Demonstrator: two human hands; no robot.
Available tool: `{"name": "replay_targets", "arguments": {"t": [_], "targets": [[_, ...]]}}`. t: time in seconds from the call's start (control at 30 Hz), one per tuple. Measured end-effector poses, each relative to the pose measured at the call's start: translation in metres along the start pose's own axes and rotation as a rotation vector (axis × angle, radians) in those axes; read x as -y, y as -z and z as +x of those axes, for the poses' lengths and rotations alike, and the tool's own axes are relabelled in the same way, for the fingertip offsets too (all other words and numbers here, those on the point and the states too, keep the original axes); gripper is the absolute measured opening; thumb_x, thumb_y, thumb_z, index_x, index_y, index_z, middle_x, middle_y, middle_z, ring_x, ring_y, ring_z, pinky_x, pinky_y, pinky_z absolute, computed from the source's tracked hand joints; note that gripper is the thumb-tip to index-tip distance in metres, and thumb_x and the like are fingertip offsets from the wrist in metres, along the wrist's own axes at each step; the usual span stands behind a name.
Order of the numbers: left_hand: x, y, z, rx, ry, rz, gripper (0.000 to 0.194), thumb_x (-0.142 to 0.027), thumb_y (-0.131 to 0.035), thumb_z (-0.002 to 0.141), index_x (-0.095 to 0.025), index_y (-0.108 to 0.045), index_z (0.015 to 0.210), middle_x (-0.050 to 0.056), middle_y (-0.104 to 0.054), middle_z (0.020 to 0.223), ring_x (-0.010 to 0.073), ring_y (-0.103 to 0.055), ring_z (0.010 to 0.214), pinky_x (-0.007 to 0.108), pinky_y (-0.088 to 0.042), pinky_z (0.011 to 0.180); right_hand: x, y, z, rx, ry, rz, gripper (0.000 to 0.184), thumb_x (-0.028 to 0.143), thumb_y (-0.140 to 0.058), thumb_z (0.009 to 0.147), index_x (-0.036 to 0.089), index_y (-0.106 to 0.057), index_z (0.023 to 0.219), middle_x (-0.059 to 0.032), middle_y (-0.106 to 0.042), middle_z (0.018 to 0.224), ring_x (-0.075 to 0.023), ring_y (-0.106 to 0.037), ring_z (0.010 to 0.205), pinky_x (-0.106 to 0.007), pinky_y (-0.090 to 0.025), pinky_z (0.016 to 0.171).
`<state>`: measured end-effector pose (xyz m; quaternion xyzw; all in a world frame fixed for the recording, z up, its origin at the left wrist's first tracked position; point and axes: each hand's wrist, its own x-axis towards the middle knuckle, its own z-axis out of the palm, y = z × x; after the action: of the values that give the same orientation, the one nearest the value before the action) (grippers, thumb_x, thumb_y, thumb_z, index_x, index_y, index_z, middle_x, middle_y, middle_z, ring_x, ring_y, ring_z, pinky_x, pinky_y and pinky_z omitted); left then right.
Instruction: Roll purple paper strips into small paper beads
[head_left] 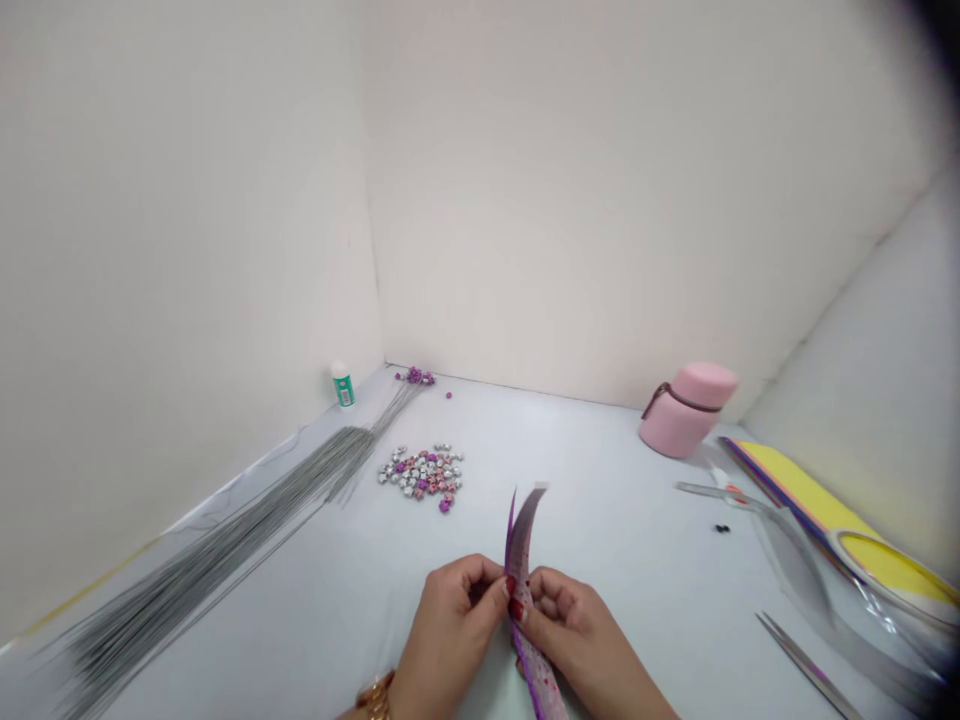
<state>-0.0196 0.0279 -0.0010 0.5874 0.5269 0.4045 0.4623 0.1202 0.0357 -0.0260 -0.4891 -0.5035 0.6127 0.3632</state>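
Note:
My left hand [461,630] and my right hand [581,635] meet at the front middle of the table. Thumbs and fingertips of both pinch a narrow glittery purple strip [538,675], which looks like foil or paper. Above the fingers the strip parts into two: a thin purple edge on the left and a curling greyish piece with a pale tip on the right. Its lower end runs down between my hands and out of view. Beyond them lies a loose pile of small beads [424,473] in silver, pink and purple.
Along the left stretches a bundle of thin grey wires [247,545], with purple beads [416,376] at its far end. A glue stick [343,385] stands by the left wall. At right are a pink flask [686,412], coloured sheets [806,490], tweezers [806,662] and small black bits [722,528].

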Motion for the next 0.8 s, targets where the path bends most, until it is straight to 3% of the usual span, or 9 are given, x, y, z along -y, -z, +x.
{"name": "replay_targets", "arguments": {"t": [0.13,0.33,0.63,0.8], "targets": [[-0.001,0.000,0.001,0.022,0.014,-0.081,0.019,-0.019,-0.047,0.076,-0.013,-0.065,0.074,0.004,-0.066,0.069,0.0159,-0.058,0.066,0.023,-0.043,0.062,0.015,-0.001,-0.006,0.042,-0.020,0.044,0.029,0.040,-0.066,0.064,0.016,-0.049,0.062,0.0052,-0.044,0.051,-0.0091,-0.037,0.048,-0.020,-0.029,0.046],[0.002,-0.002,0.002,-0.037,0.088,-0.108,0.011,-0.017,-0.055,0.068,-0.012,-0.061,0.060,0.002,-0.062,0.058,0.0140,-0.054,0.056,0.021,-0.041,0.054,0.017,0.000,-0.005,0.081,0.075,0.045,0.020,0.032,-0.066,0.065,0.014,-0.055,0.066,0.0024,-0.050,0.058,-0.0136,-0.047,0.059,-0.022,-0.036,0.055],[0.001,0.003,0.004,0.043,0.072,-0.203,0.019,-0.026,-0.054,0.072,-0.012,-0.063,0.063,0.000,-0.061,0.059,0.0131,-0.052,0.058,0.021,-0.039,0.056,0.027,-0.004,-0.011,0.048,-0.016,0.180,0.028,0.039,-0.069,0.062,0.014,-0.059,0.071,0.0018,-0.055,0.060,-0.0127,-0.048,0.055,-0.021,-0.036,0.052],[0.003,0.001,0.006,-0.057,0.103,-0.241,0.019,-0.024,-0.062,0.065,-0.014,-0.052,0.053,-0.003,-0.052,0.051,0.0097,-0.045,0.049,0.019,-0.034,0.048,0.025,-0.003,-0.011,0.104,-0.015,0.264,0.031,0.037,-0.072,0.060,0.013,-0.061,0.076,0.0013,-0.058,0.059,-0.0147,-0.052,0.058,-0.023,-0.039,0.055]]}}
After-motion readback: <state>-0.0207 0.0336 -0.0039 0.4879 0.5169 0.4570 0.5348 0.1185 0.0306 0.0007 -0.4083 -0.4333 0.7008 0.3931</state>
